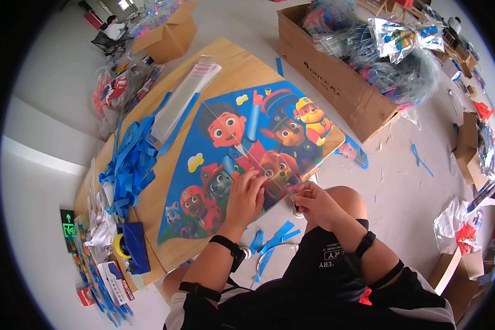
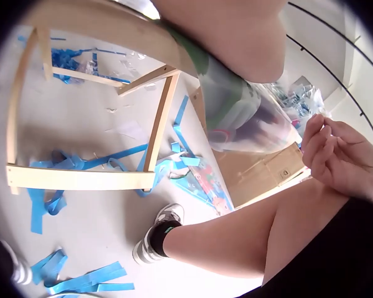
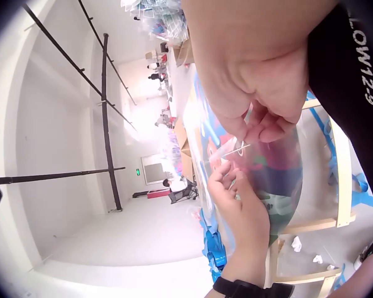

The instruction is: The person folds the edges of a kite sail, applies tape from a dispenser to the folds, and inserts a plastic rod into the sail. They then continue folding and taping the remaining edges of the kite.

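Note:
A blue kite sheet printed with cartoon characters (image 1: 225, 129) lies over the wooden table, its lower right edge overhanging towards the person. The left hand (image 1: 247, 195) rests on the sheet near that edge, fingers slightly bent; in the right wrist view the left hand (image 3: 239, 202) touches the sheet beside a thin white piece. Just off the edge, the right hand (image 1: 318, 204) has thumb and fingers together. The right wrist view shows the right hand (image 3: 264, 105) pinching a thin white string-like piece (image 3: 241, 149). In the left wrist view the right hand (image 2: 342, 155) is beyond the sheet's edge (image 2: 242, 118).
Blue strips (image 1: 129, 159), a bundle of clear-wrapped sticks (image 1: 184, 99) and a blue tape dispenser (image 1: 137, 247) lie on the table (image 1: 225, 52). A large carton (image 1: 324, 71) full of bagged items stands beyond it. A wooden stool frame (image 2: 81, 178) and blue scraps are below.

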A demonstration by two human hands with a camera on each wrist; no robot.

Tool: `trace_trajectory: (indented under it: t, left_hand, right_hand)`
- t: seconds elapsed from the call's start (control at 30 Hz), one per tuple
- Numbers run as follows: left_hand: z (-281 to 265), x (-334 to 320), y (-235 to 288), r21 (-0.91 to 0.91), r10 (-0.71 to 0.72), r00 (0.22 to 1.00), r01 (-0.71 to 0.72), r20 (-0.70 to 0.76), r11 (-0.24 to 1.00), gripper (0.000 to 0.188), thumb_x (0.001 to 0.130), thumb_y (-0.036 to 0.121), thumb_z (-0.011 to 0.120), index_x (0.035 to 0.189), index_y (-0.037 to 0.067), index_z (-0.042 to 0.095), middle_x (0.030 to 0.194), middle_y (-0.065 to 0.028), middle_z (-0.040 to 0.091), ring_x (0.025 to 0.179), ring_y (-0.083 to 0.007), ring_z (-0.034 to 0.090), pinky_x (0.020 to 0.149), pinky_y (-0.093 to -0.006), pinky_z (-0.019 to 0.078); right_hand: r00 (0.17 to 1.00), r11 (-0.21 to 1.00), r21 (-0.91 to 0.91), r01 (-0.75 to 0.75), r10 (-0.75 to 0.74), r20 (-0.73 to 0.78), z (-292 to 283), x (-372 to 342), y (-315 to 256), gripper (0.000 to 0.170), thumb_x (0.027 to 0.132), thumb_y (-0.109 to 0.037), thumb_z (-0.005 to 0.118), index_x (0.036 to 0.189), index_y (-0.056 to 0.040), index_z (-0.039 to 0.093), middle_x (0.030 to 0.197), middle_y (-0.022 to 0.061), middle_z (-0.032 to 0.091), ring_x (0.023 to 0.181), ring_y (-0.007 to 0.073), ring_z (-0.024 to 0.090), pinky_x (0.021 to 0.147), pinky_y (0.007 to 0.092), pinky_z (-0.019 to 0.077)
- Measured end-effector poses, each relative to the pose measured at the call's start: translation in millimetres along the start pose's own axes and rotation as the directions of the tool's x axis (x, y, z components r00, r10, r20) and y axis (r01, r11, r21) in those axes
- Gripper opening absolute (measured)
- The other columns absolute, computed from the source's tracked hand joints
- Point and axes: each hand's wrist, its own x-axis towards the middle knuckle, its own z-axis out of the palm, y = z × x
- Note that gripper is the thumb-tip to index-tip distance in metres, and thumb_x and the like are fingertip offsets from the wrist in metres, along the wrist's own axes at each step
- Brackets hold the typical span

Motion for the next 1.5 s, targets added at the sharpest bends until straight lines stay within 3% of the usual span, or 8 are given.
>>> trace_trajectory:
  t: [0.3,0.5,0.8,1.5]
  left_hand:
    - [-6.5,1.0,3.5,0.053,0.137,0.989,-0.14,0.063,0.989,0.034,0.088,0.013,0.071,0.122,0.017,0.069,0.119,-0.0046,0.059,0.103,-0.0285,0.06,0.092,-0.0433,0.0483]
    - [-1.0,-3.2,-1.2,-0.017,0.059,0.998,-0.059,0.012,0.998,0.04,0.086,0.015,0.074,0.126,0.018,0.068,0.12,-0.0045,0.058,0.104,-0.0282,0.059,0.092,-0.0427,0.0481]
    - [-5.0,0.5,1.5,0.072,0.139,0.988,-0.144,0.069,0.987,0.044,0.087,0.017,0.072,0.131,0.024,0.069,0.12,-0.0035,0.056,0.102,-0.0273,0.059,0.094,-0.0429,0.0474]
    - [-4.1,0.3,0.5,0.09,0.105,0.986,-0.117,0.127,0.989,0.04,0.09,0.021,0.072,0.129,0.025,0.069,0.132,-0.0063,0.053,0.107,-0.0305,0.056,0.098,-0.0456,0.045]
  right_hand:
    - [1.0,0.999,0.037,0.032,-0.032,-0.001,-5.0,1.6,3.4,0.027,0.095,-0.009,0.072,0.115,-0.013,0.054,0.101,-0.0014,0.065,0.086,0.0083,0.057,0.074,0.0246,0.0455]
    - [1.0,0.999,0.031,0.031,-0.031,0.002,-4.8,1.0,3.6,0.025,0.095,-0.008,0.073,0.111,-0.0132,0.054,0.099,-0.0022,0.064,0.086,0.0076,0.057,0.074,0.0243,0.0456]
    - [1.0,0.999,0.028,0.017,-0.017,0.009,-2.6,0.6,0.8,0.023,0.096,-0.008,0.072,0.108,-0.0136,0.054,0.096,-0.0034,0.062,0.085,0.007,0.057,0.075,0.0242,0.0457]
    - [1.0,1.0,-0.007,0.019,-0.019,0.004,-0.2,0.7,2.8,0.021,0.096,-0.007,0.071,0.103,-0.0125,0.053,0.093,-0.0034,0.061,0.082,0.0067,0.056,0.072,0.0239,0.0459]
